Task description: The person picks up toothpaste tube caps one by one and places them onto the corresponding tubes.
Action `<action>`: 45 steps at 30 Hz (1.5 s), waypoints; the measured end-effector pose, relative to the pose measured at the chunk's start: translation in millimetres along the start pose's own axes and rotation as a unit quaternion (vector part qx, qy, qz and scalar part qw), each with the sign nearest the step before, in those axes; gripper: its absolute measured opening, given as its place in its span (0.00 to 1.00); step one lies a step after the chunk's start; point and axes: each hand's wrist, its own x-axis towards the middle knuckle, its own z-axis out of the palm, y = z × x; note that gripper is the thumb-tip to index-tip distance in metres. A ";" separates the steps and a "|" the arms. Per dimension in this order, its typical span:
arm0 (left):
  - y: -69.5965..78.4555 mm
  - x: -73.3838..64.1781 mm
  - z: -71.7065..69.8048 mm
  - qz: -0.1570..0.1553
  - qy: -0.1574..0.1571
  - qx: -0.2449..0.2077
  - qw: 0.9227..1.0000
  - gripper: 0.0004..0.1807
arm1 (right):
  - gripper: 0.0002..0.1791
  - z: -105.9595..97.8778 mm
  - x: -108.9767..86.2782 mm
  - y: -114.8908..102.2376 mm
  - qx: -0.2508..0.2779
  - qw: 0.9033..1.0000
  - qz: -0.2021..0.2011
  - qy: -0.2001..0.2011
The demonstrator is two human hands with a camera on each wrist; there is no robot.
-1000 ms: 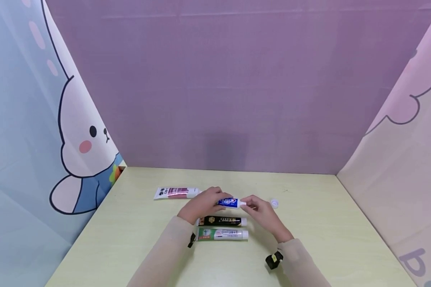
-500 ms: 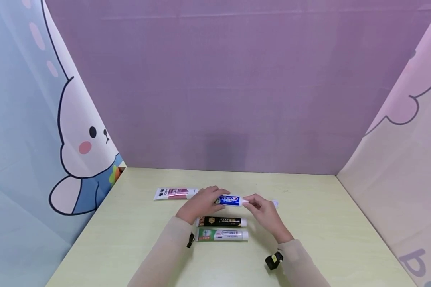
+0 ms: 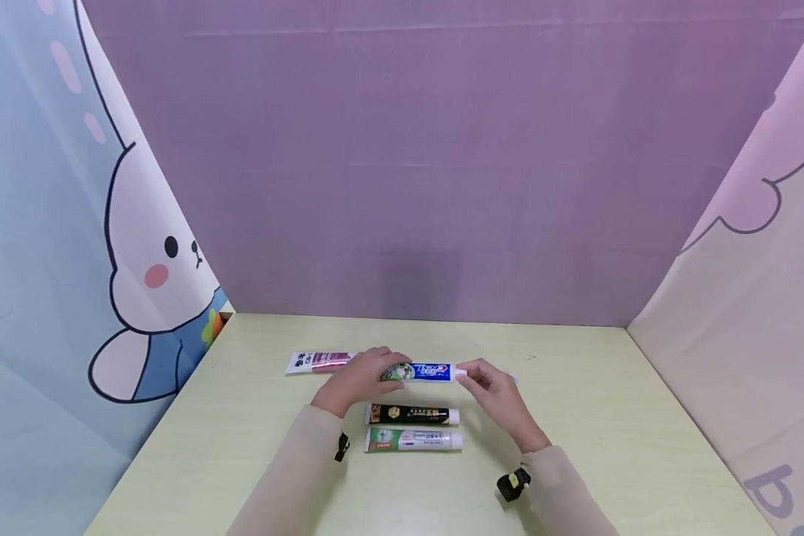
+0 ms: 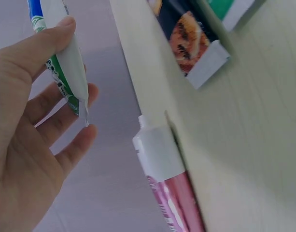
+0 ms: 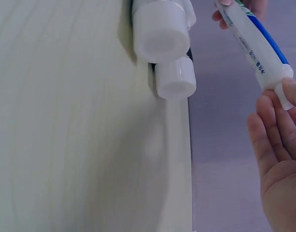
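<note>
A blue, green and white toothpaste tube (image 3: 430,371) is held level above the table between both hands. My left hand (image 3: 362,377) grips its flat tail end, thumb on one side and fingers on the other, as the left wrist view shows. At the other end, my right hand (image 3: 497,394) pinches the white cap (image 5: 284,96) with thumb and fingers. Beyond my left hand lies a white and pink toothpaste tube (image 3: 321,362); its bare nozzle (image 4: 142,121) shows in the left wrist view. A loose white cap (image 3: 514,378) is mostly hidden behind my right hand.
Nearer the front, a black toothpaste tube (image 3: 412,415) and a green and white one (image 3: 414,440) lie side by side on the pale table (image 3: 576,417), their white caps to the right. A purple backdrop (image 3: 415,164) rises behind the table's far edge.
My left hand has slid left toward the tube's tail, uncovering more of its label. The tube and my right hand have shifted slightly right, and the loose cap is now more hidden.
</note>
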 end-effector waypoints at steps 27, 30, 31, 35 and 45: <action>-8.6 1.6 39.8 -0.040 -0.030 0.014 0.999 0.25 | 0.09 18.8 -2.9 13.5 -0.100 0.985 0.129 -0.053; -9.5 2.1 42.2 -0.043 -0.029 0.006 0.999 0.25 | 0.08 20.9 -2.5 13.6 -0.111 0.984 0.128 -0.054; -9.9 2.5 42.8 -0.043 -0.029 0.002 0.999 0.24 | 0.08 21.4 -2.0 13.8 -0.112 0.983 0.131 -0.055; -9.4 3.6 42.9 -0.049 -0.035 -0.007 0.998 0.24 | 0.08 21.4 -0.6 13.9 -0.113 0.981 0.143 -0.059; -8.8 3.0 42.5 -0.067 -0.049 -0.017 0.996 0.26 | 0.12 20.9 0.4 12.3 -0.110 0.979 0.161 -0.059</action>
